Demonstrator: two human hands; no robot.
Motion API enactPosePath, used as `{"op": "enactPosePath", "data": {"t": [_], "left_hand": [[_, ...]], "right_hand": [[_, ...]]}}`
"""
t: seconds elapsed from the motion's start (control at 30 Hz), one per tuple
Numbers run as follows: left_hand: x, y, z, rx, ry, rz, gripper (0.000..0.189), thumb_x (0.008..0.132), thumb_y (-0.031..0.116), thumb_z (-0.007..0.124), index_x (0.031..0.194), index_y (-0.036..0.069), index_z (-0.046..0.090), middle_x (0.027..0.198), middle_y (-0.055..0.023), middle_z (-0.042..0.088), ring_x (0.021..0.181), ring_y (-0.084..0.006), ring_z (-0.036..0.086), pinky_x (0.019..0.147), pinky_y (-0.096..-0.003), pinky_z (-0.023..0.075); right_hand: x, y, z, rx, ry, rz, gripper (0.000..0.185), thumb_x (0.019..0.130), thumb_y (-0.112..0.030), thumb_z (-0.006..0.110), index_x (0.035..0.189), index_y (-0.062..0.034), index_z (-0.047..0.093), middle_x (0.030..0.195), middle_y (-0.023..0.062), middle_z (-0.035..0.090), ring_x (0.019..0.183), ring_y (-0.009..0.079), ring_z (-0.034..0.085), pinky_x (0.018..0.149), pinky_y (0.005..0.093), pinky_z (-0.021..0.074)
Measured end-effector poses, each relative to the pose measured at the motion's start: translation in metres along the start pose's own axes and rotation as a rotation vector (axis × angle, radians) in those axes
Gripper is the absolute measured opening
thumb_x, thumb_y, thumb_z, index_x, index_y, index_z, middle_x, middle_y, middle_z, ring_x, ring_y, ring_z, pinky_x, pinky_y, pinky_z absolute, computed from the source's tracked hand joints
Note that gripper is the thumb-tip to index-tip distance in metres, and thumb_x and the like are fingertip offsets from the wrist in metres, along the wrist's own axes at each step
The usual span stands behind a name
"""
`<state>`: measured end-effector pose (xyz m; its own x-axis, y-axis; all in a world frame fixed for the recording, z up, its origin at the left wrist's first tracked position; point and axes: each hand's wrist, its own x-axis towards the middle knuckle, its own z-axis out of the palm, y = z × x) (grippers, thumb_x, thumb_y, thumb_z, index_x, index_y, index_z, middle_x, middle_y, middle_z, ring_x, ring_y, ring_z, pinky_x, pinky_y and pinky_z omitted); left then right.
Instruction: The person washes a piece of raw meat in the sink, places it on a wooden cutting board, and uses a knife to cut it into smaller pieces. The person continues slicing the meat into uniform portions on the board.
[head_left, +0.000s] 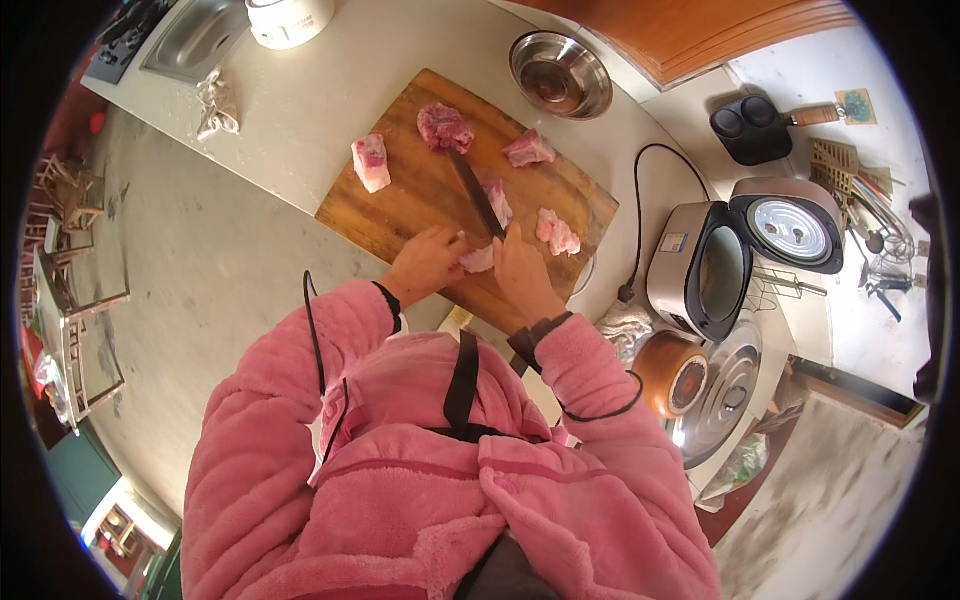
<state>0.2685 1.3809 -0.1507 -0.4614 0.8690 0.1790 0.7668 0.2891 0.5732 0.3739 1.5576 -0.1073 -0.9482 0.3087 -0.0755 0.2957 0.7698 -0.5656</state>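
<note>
On a wooden cutting board (405, 180) lie several chunks of raw meat. My right hand (525, 274) is closed on the handle end of a knife (475, 192), whose dark blade points away from me, its far end at a dark red lump of meat (445, 128). My left hand (429, 262) pinches a pale, fatty piece of meat (477, 260) at the board's near edge, close beside my right hand. Another piece (496, 201) lies along the blade. Around them are a fatty chunk (371, 163) on the left, one (529, 148) at the far right and one (558, 232) nearer.
A steel bowl (561, 76) stands beyond the board. Right of it are an open rice cooker (697, 270), its black cord, a crumpled cloth (627, 328), a copper-coloured pot (673, 373) and a large metal lid (724, 397). A sink (196, 37) and a rag (218, 105) are at far left.
</note>
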Motion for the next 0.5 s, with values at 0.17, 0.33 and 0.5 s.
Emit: {"op": "enactPosePath", "data": {"t": [0.17, 0.33, 0.5], "left_hand": [[-0.004, -0.053, -0.045, 0.136, 0.108, -0.035, 0.035, 0.076, 0.015, 0.071, 0.11, 0.01, 0.067, 0.108, -0.0117, 0.062, 0.106, -0.0318, 0.059, 0.091, -0.0408, 0.0504], [-0.006, -0.062, -0.095, 0.251, -0.022, -0.169, 0.047, 0.079, 0.017, 0.07, 0.125, 0.016, 0.063, 0.123, -0.008, 0.061, 0.116, -0.0291, 0.056, 0.097, -0.0447, 0.0447], [0.005, -0.013, -0.095, 0.51, 0.005, -0.104, 0.058, 0.081, 0.026, 0.071, 0.136, 0.017, 0.055, 0.135, -0.0065, 0.058, 0.125, -0.0272, 0.054, 0.103, -0.0487, 0.0382]], "right_hand": [[-0.05, 0.015, -0.011, -0.065, -0.141, 0.198, 0.027, 0.102, -0.026, 0.05, 0.109, -0.0012, 0.041, 0.074, 0.0309, 0.065, 0.072, 0.0518, 0.063, 0.062, 0.0612, 0.049], [-0.085, 0.02, -0.037, -0.031, -0.157, 0.228, 0.029, 0.101, -0.024, 0.051, 0.114, 0.0007, 0.044, 0.077, 0.0309, 0.065, 0.073, 0.0512, 0.063, 0.063, 0.0591, 0.0484], [-0.104, 0.025, -0.062, 0.288, 0.066, 0.377, 0.034, 0.101, -0.025, 0.055, 0.122, 0.0026, 0.051, 0.087, 0.0316, 0.066, 0.085, 0.0519, 0.063, 0.069, 0.0525, 0.0503]]}}
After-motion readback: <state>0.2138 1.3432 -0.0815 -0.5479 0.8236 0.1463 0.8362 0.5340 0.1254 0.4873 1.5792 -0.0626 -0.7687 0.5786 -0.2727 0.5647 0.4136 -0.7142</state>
